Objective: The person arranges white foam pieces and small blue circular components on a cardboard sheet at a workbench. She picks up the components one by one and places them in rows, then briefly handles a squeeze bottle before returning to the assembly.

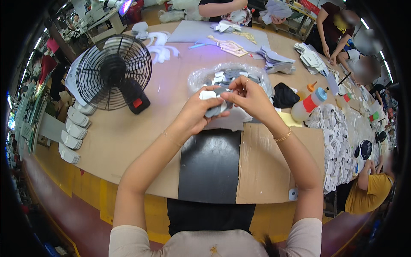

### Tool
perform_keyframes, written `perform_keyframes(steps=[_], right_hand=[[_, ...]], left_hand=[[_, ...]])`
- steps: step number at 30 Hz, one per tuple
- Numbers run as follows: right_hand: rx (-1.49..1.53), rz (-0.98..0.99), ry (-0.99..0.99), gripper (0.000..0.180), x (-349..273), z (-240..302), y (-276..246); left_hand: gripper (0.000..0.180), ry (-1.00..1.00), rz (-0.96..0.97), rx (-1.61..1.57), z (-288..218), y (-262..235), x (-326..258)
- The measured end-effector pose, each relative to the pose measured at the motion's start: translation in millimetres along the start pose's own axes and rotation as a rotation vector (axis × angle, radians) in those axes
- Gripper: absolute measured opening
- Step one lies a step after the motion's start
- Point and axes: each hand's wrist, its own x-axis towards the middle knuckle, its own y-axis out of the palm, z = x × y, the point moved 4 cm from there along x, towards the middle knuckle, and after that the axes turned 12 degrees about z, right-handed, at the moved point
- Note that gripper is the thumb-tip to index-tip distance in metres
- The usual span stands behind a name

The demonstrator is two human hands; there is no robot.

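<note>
My left hand (pixel 193 115) is closed round a small bunch of flat, rounded grey and white cut pieces (pixel 208 95), its thumb lying across the top. At the bunch's right edge, my right hand (pixel 253 101) has thumb and fingers bent together, pinching the pieces; the exact grip is partly hidden by the fingers. Just beyond both hands sits an open clear plastic bag (pixel 198 76) filled with more grey and white pieces (pixel 231 75). Beneath the hands lies a whitish sheet (pixel 229 121), beside a black panel (pixel 209 167) on the table.
A black fan (pixel 113 70) stands on the left, near several stacks of white pieces (pixel 73 140). To the right are a bottle with a red band (pixel 305 107), a black cloth (pixel 284 95) and heaped white pieces (pixel 336 147). Other people work across the table and at right.
</note>
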Motion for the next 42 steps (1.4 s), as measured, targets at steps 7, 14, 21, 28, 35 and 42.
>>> perform_keyframes(steps=[7, 14, 21, 28, 35, 42], right_hand=[[0.092, 0.16, 0.116, 0.026, -114, 17, 46], [0.064, 0.126, 0.274, 0.017, -182, 9, 85], [-0.087, -0.043, 0.162, 0.018, -205, 12, 80], [0.29, -0.099, 0.398, 0.015, -206, -16, 47], [0.317, -0.04, 0.448, 0.017, -164, -38, 0], [0.146, -0.021, 0.502, 0.016, -118, -60, -4]], left_hand=[[0.049, -0.133, 0.222, 0.258, 56, 34, -89], [0.054, -0.37, 0.318, 0.542, 96, 45, -127], [0.055, -0.392, 0.323, 0.427, 102, 50, -121], [0.049, -0.364, 0.245, 0.24, 103, 42, -112], [0.043, -0.336, 0.23, 0.081, 116, 34, -104], [0.043, -0.318, 0.163, 0.0, 113, 23, -103]])
